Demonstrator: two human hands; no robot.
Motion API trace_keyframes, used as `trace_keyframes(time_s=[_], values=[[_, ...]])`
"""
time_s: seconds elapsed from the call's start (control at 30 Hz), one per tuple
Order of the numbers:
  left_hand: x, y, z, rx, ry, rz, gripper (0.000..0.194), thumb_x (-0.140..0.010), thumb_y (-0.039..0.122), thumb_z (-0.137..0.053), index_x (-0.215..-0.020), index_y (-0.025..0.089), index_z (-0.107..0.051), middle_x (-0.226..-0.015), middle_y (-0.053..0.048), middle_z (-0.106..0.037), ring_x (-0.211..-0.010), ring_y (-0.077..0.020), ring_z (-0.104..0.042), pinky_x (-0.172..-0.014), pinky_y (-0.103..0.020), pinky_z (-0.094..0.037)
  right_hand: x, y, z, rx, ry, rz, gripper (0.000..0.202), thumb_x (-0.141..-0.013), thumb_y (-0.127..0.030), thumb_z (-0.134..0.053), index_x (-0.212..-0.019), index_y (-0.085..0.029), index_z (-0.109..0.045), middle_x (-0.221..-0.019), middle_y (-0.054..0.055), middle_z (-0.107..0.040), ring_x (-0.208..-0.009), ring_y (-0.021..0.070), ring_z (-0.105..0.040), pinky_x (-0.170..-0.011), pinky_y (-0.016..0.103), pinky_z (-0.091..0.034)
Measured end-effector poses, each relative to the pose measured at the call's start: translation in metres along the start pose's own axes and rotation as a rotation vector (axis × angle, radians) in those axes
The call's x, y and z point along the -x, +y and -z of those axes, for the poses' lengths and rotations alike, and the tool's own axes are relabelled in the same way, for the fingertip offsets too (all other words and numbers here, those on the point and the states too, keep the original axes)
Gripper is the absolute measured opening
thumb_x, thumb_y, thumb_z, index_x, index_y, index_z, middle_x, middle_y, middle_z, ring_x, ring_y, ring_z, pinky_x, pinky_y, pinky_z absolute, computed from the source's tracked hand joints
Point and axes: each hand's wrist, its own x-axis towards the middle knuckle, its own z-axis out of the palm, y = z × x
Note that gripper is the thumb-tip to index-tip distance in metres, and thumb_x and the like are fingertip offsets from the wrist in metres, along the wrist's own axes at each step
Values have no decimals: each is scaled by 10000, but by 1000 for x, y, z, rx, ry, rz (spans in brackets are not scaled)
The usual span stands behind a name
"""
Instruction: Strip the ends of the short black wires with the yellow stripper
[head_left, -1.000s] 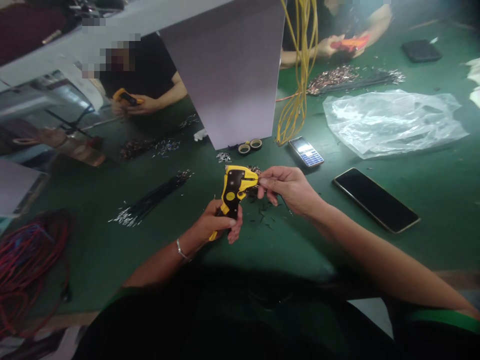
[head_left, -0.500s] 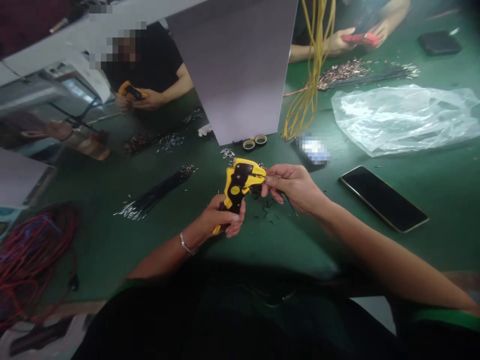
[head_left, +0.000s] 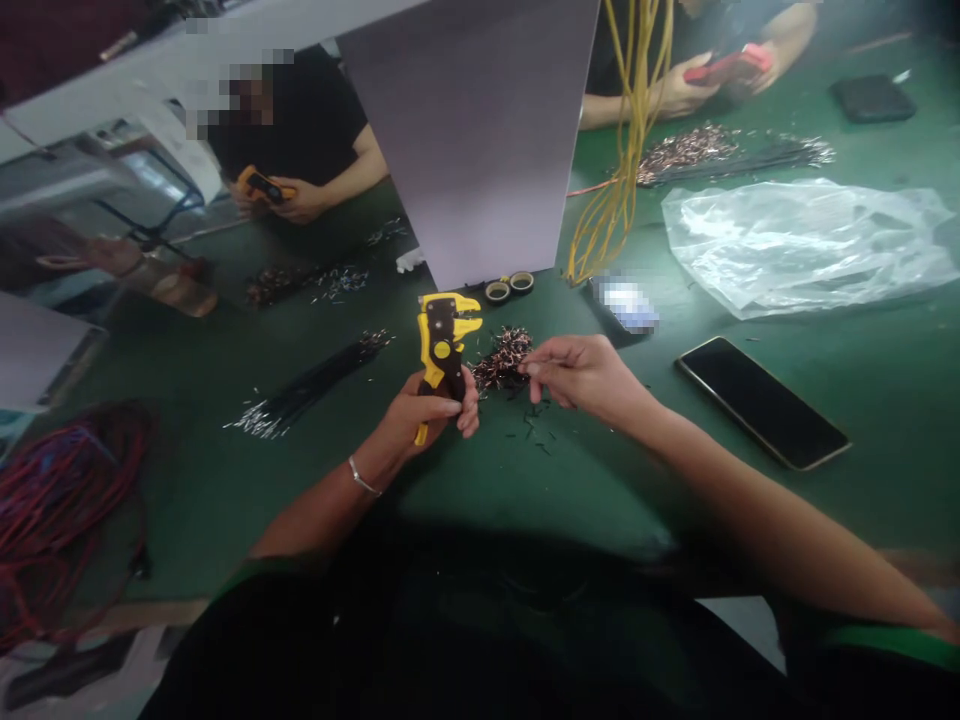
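My left hand (head_left: 442, 405) is wrapped round the handles of a yellow and black wire stripper (head_left: 444, 350). The tool stands upright with its jaws apart, pointing right, and no wire shows between them. Just right of it lies a pile of short dark wires with bare copper ends (head_left: 510, 350). At the right edge of this pile my right hand (head_left: 581, 375) pinches a thin wire, mostly hidden by thumb and fingers. Small black insulation scraps (head_left: 536, 435) are scattered below the pile.
A bundle of black wires (head_left: 315, 385) lies left, beyond it coiled red cable (head_left: 67, 510). Tape rolls (head_left: 510, 288) sit by a grey panel (head_left: 480, 150). To the right are a phone (head_left: 761, 400), plastic bag (head_left: 810, 245) and hanging yellow wires (head_left: 600, 230). Two co-workers hold tools across the table.
The wire stripper has moved left and slightly up in my left hand, away from my right hand. Its jaws have come clear of my right fingertips, and the copper-ended pile is now exposed.
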Motion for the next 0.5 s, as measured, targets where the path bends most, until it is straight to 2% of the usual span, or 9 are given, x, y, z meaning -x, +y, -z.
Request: trace_keyframes(time_s=[0.23, 0.5], values=[[-2, -8, -2, -107, 144, -38, 347, -687, 201, -821, -962, 106, -631, -769, -29, -641, -578, -146, -602, -562, -347, -531, 9, 1, -20, 427, -137, 75, 163, -803, -175, -565, -716, -168, -703, -561, 5, -645, -512, 111, -505, -558, 270, -397], [2, -14, -5, -163, 70, 9, 328, -701, 186, -807, -949, 112, -607, -767, -18, -628, -589, -136, -603, -580, -336, -540, 12, 2, -27, 466, -168, 109, 175, -803, -165, -550, -705, -174, -694, -539, -12, -609, -493, 108, -476, -558, 268, -383]])
